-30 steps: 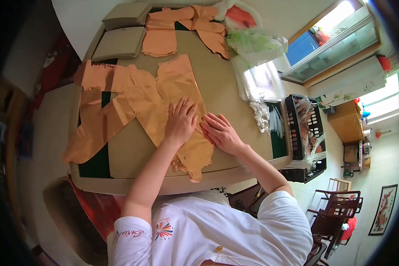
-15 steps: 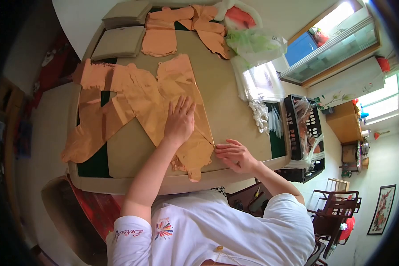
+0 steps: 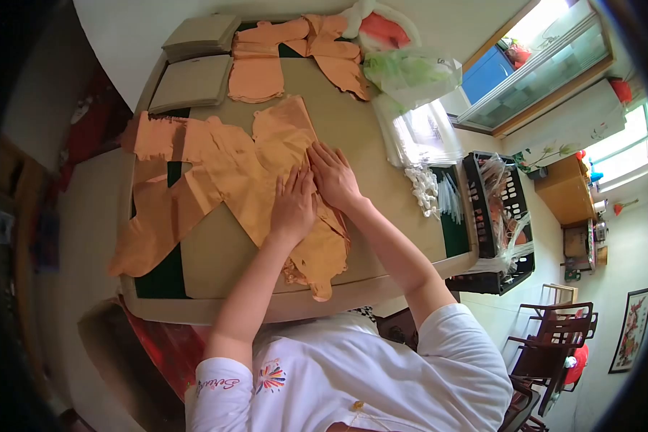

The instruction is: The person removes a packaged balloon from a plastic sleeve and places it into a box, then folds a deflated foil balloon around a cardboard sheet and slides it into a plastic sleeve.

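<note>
My left hand [image 3: 294, 205] lies flat on a deflated rose-gold foil balloon [image 3: 281, 147], fingers stretched out. Right beside it, my right hand [image 3: 334, 176] rests on the balloon's right edge, its fingers extended and close together. The foil under the hands is creased, and a rounded, tabbed end hangs toward the table's front edge. To the left, more flat foil balloons [image 3: 169, 216] spread across the tabletop, overlapping one another.
Stacks of grey-brown card [image 3: 191, 81] stand at the back left beside more foil balloons [image 3: 258, 75]. Toward the right lie clear plastic bags [image 3: 421, 133], a white cluster [image 3: 423, 189] and thin white sticks [image 3: 448, 196]. A black crate [image 3: 493, 216] adjoins the table's right edge.
My right hand has moved up and left from the table onto the balloon's edge, next to my left hand. The left hand stays flat on the foil, and the balloon's right edge now looks more rumpled.
</note>
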Available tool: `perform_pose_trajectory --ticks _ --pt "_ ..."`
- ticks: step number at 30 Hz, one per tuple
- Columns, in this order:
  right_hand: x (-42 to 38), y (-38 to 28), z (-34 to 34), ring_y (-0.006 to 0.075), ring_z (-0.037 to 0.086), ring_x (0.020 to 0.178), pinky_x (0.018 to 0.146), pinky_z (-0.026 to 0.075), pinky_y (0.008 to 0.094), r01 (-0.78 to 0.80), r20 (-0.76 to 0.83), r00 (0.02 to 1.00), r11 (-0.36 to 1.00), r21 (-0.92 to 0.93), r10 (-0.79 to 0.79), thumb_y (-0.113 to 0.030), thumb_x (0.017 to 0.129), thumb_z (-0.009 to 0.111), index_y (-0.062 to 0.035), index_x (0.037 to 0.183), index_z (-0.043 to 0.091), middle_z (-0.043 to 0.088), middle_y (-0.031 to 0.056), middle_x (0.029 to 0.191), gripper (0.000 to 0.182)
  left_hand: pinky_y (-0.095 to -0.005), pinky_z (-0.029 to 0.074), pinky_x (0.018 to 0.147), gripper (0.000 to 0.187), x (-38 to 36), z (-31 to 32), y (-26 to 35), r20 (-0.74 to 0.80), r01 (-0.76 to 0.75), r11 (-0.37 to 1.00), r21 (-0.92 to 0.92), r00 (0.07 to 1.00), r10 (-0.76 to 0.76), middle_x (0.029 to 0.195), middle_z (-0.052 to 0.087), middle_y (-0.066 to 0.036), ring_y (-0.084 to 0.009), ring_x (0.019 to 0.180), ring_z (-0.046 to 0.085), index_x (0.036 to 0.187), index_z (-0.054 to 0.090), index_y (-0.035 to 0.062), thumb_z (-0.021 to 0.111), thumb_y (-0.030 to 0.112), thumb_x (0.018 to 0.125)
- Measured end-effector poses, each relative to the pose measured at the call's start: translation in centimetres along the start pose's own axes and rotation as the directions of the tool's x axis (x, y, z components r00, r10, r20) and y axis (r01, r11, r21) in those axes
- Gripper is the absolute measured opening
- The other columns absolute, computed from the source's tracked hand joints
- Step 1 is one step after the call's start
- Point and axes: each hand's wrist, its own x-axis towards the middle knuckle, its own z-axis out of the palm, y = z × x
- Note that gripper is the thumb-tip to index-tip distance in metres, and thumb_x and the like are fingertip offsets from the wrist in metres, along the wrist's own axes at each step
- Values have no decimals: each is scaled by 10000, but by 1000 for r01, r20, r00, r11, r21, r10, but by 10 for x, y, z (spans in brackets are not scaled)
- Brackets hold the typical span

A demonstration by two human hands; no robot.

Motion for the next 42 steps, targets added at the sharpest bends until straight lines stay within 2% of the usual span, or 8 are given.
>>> perform_pose_trajectory --ticks 6,9,19,27,30,36,39,42 --pt "-1 2 3 301 365 1365 1124 270 474 27 -32 999 1000 2 -27 -189 936 463 -23 1366 453 443 146 1434 461 -489 257 1127 355 18 -8 -3 -57 -5 996 -87 998 0 1371 489 -174 -317 1346 382 1267 514 -8 459 106 935" --pt "-2 -3 -2 308 362 1365 1121 273 483 12 5 1000 1000 -1 -12 -173 923 462 -16 1365 446 444 151 1431 469 -481 241 1137 398 52 -15 -9 24 -55 992 -112 998 58 1409 456 -157 -301 1374 341 1299 493 -4 427 99 920" --pt "1 -4 -3 278 269 1420 1148 222 477 19 72 997 1000 -4 -18 -150 949 400 -4 1433 351 311 137 1523 508 -452 257 1130 417 113 14 -52 111 -133 989 70 986 125 1341 530 -116 -279 1311 422 1289 514 26 481 117 883" --pt "-1 -2 -1 276 308 1398 1145 243 460 34 19 999 999 -7 -34 -181 967 416 -1 1399 403 375 150 1481 468 -485 247 1125 409 130 16 -60 118 -159 969 187 983 139 1364 516 -86 -255 1315 412 1312 506 62 473 139 912" --pt "-2 -3 0 279 333 1383 1143 252 457 22 10 1000 1000 4 -22 -188 972 430 -8 1388 422 399 154 1463 454 -504 236 1126 404 141 7 -59 201 -146 962 230 974 100 1409 478 -65 -249 1337 384 1324 502 78 439 174 937" --pt "0 -3 0 297 321 1389 1136 248 471 34 19 999 999 20 -34 -172 968 389 28 1373 416 397 171 1461 453 -509 260 1111 403 160 18 -76 33 -54 949 309 998 46 1377 503 -89 -258 1308 430 1324 510 97 444 218 944" --pt "-2 -1 0 302 344 1374 1125 268 475 33 4 999 999 29 -33 -173 966 397 29 1357 431 414 177 1446 442 -484 351 1039 382 161 -42 -51 300 165 974 154 932 -205 1282 566 -143 -288 1198 531 1296 518 67 458 192 940" --pt "-1 -3 2 307 357 1364 1117 282 477 18 10 1000 999 31 -19 -173 962 407 30 1348 440 419 180 1441 438 -441 450 901 299 118 -19 -121 -216 246 965 -89 941 -260 1106 647 -172 -326 1031 619 1175 592 47 491 183 928"
